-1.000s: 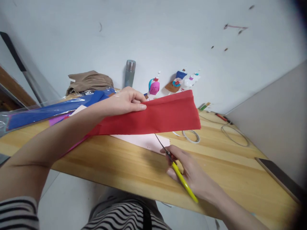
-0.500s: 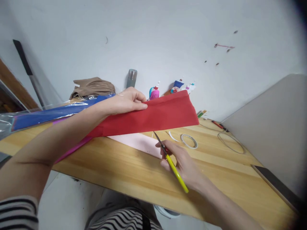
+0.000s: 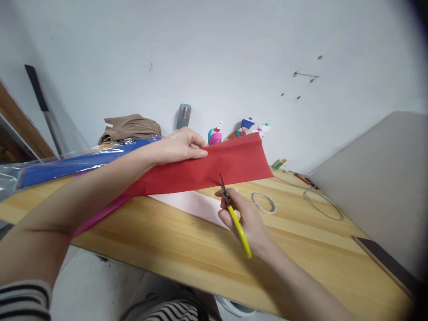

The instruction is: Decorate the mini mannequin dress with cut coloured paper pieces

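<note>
A long folded strip of red crepe paper or cloth (image 3: 230, 160) is raised over the table, its free end to the right. My left hand (image 3: 187, 145) pinches its upper edge, thumb in front. My right hand (image 3: 244, 214) is closed around small yellow-handled scissors (image 3: 238, 225), tips pointing up. The blades overlap the strip's lower edge in the picture; whether they touch it I cannot tell. Below the strip lies a pale pink sheet (image 3: 190, 206), and a magenta sheet (image 3: 100, 216) shows under my left forearm.
On the wooden table (image 3: 160, 238) lie a roll of white tape (image 3: 264, 203), a cable (image 3: 323, 204) and a dark flat device (image 3: 381, 258). Along the wall stand a grey bottle (image 3: 183, 117), small decorated figures (image 3: 215, 133), brown cloth (image 3: 132, 127) and a plastic-wrapped blue pack (image 3: 73, 164).
My right hand has brought the scissors up and slightly left, so the tips now overlap the red strip. The left hand keeps its pinch. The whole view has shifted a little.
</note>
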